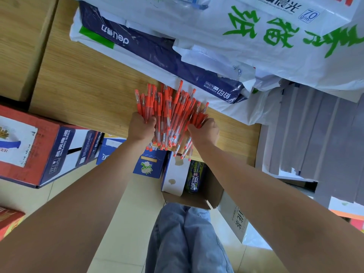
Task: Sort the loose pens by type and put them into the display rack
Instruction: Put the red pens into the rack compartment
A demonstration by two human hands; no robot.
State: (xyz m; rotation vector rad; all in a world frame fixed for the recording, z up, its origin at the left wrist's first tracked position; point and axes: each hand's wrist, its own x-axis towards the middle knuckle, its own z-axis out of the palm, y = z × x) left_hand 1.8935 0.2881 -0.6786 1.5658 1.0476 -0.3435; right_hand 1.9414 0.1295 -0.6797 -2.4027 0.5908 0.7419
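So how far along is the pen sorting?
Early. Done: the red pens lie bunched, seemingly one type, on the wooden table. In hand: the left hand and right hand grip the bunch from both sides. Left: racking them; no display rack is in view.

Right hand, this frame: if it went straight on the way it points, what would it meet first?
The red pens: the right hand points up and left into the pile, fingers curled on its edge. Beyond them sits the navy Deli paper pack, though depth is unclear.
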